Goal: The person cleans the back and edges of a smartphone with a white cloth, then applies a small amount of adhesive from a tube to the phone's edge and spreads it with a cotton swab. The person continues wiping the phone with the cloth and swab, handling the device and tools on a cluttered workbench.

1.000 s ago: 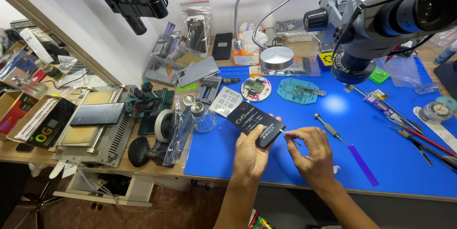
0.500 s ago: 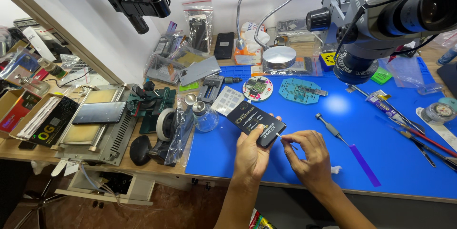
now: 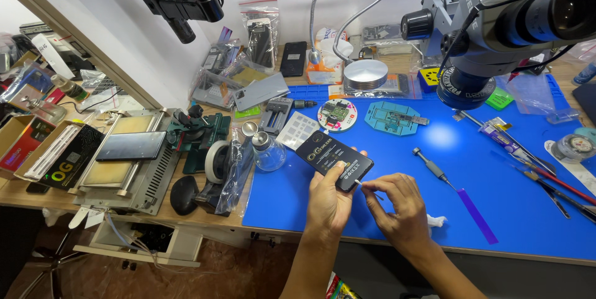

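Here, black packet (image 3: 333, 159) in left hand (image 3: 328, 203).

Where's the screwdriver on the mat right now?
In the head view, the screwdriver lies on the blue mat, just right of the right hand, above the purple strip.

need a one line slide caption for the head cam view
Left hand holds a black flat packet over a blue work mat while the right hand pinches its corner tab.
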